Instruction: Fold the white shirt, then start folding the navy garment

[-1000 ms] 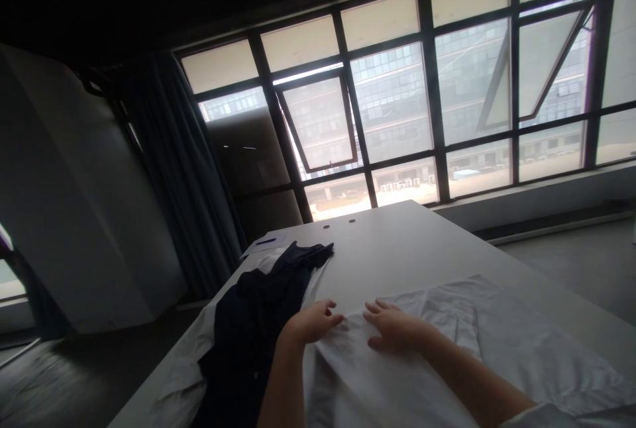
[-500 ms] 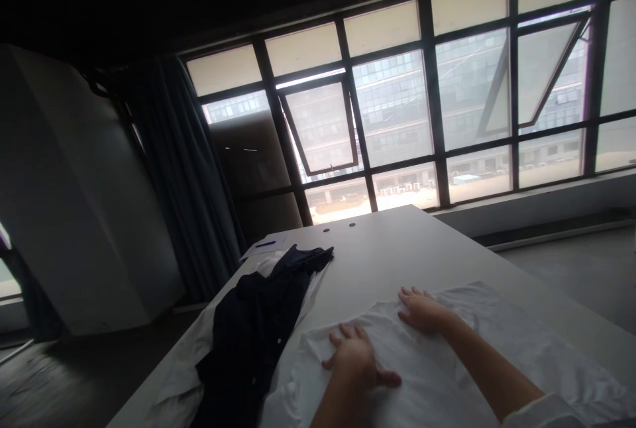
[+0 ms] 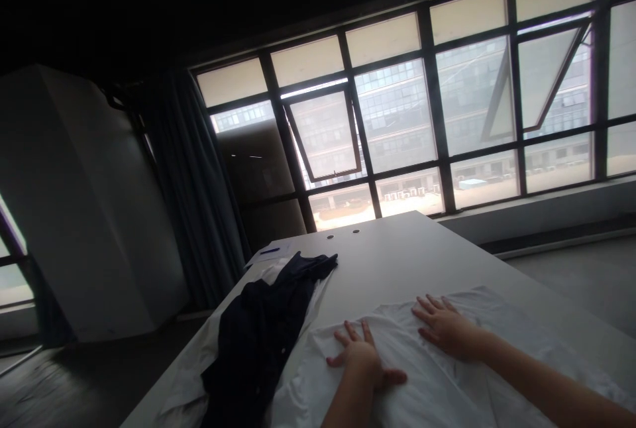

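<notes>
Smoothing a white garment (image 3: 437, 388) on the surface (image 3: 397, 249) appears to be the step in hand: the left hand (image 3: 362, 362) and right hand (image 3: 447, 328) rest palm-down on it near the surface's near end, each grip open with fingers spread, clamped on nothing. The creases between the hands call for further flat pressure. Left of the garment lies a navy garment (image 3: 258, 342) over white fabric (image 3: 186, 365); at the surface's far left corner lie a sheet of paper (image 3: 258, 257) and a blue pen (image 3: 269, 250).

Daylight from the windows (image 3: 395, 116) leaves everything else dim.
</notes>
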`<state>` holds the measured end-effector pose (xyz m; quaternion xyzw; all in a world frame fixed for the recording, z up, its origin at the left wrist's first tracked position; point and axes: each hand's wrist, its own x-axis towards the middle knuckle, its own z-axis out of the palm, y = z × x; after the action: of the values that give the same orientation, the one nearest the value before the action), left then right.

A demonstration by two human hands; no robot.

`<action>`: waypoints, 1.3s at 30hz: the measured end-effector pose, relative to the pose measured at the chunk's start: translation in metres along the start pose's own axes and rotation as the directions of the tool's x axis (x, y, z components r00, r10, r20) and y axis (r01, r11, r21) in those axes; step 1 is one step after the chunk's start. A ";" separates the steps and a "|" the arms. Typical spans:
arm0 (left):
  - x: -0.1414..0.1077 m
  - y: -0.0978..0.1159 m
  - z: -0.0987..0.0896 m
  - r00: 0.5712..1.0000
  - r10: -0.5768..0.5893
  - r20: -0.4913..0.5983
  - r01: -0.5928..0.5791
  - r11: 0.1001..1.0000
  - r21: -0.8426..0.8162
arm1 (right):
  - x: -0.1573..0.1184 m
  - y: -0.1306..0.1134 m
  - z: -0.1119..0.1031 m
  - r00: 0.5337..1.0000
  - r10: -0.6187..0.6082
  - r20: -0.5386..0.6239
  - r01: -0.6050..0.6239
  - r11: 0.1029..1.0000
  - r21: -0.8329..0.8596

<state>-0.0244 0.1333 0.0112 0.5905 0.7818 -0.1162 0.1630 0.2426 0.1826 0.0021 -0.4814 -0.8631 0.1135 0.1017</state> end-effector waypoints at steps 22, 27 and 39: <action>0.007 0.010 -0.038 0.917 0.200 -0.346 -0.201 0.979 0.032 | -0.037 0.063 0.012 0.943 0.306 -0.134 -0.310 0.950 -0.016; -0.023 0.020 -0.030 0.888 0.309 -0.340 -0.300 0.950 0.080 | -0.017 0.071 0.005 0.950 0.299 -0.094 -0.304 0.952 -0.035; -0.061 -0.050 0.029 0.852 0.470 -0.232 -0.465 0.882 0.080 | -0.023 0.083 -0.010 0.920 0.282 -0.271 -0.195 0.931 0.309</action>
<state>-0.0539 0.0541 0.0080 0.7740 0.6277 -0.0077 0.0825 0.3244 0.2068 -0.0146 -0.5767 -0.7462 0.1673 0.2874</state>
